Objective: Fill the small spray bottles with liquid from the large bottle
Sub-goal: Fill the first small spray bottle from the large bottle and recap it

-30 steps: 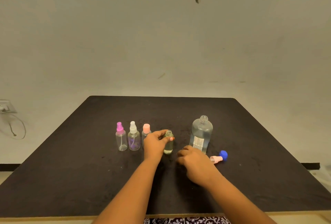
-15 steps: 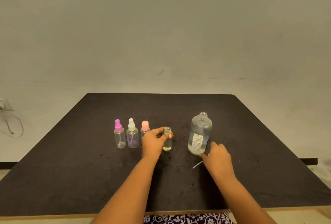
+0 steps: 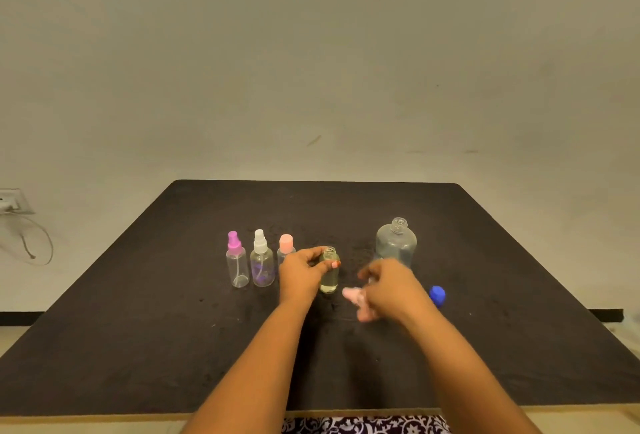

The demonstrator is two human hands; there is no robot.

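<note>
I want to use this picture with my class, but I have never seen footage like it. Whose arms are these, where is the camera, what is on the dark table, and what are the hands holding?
There is no machine here. A person wears a camera on the head, so you look down along their own two arms at a black table. The left hand grips a small open bottle with pale liquid inside, standing upright. The right hand holds a pink spray top, blurred by motion, just right of that bottle. Behind that hand stands the large clear bottle, uncapped, with its blue cap lying on the table to the right. At the left, three more small spray bottles stand in a row, tops on.
</note>
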